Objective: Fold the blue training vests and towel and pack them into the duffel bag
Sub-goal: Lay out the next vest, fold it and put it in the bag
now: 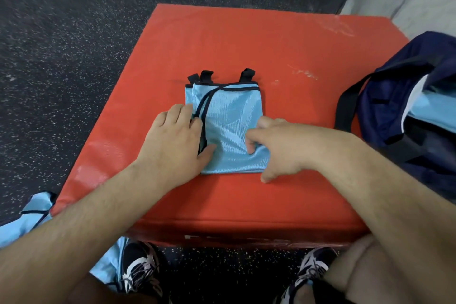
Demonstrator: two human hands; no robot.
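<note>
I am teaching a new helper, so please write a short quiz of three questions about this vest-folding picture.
1. True or false: the folded light blue mesh vest lies on the red padded block.
2. The navy fabric duffel bag is: A left of the vest; B right of the vest; C on top of the vest.
3. Which hand lies flat on the vest's dark-trimmed side?
Key: 1 true; 2 B; 3 the left hand.

The right edge is cutting off the duffel bag [385,116], and the left forearm [81,224] (with the left edge) is hiding much of the blue vests [34,205] on the floor.
</note>
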